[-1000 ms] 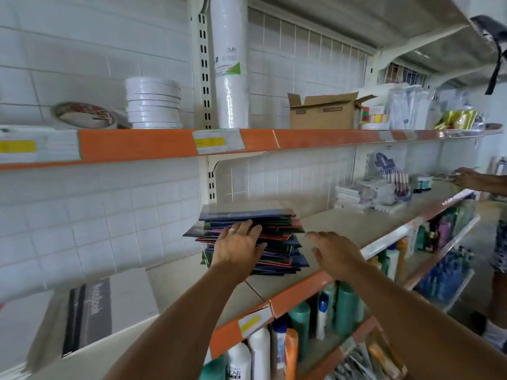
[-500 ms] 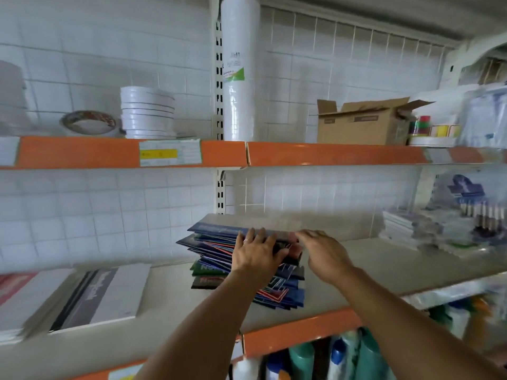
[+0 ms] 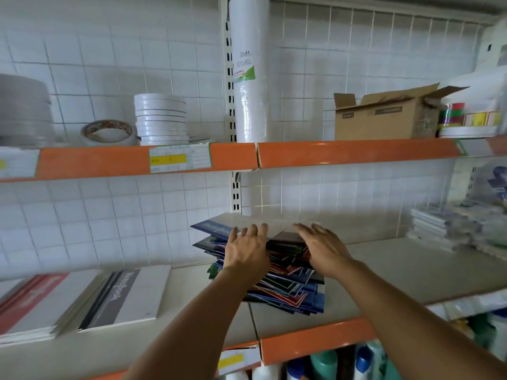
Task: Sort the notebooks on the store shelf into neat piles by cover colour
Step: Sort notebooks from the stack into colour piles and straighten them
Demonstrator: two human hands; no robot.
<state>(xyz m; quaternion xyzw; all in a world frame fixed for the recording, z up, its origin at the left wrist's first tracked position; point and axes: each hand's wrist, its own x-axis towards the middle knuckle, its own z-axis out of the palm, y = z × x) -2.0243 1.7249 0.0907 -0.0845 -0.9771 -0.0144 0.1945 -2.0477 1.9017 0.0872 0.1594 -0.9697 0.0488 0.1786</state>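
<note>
White-tiled shelf (image 3: 397,272) — large notebooks (image 3: 120,294) left, wrapped stacks (image 3: 450,229) right of messy pile (image 3: 288,283).

I see the notebooks (image 3: 285,281) in one ragged, fanned stack mid-shelf (image 3: 397,272), reaching toward its front edge. Covers mixed: blue, red, green, black. Top blue one tilted, corner overhanging left. No piles sorted.

Soft, even daylight fills the scene, bright on the white tiled wall (image 3: 82,78). The orange-edged upper shelf (image 3: 356,152) casts a diffuse shadow over the tiles below it. Glare whitens the glossy top cover of the untidy stack of notebooks (image 3: 247,220). Wide-angle distortion bends the shelf lines, and the left and right edges are smeared with blur.
</note>
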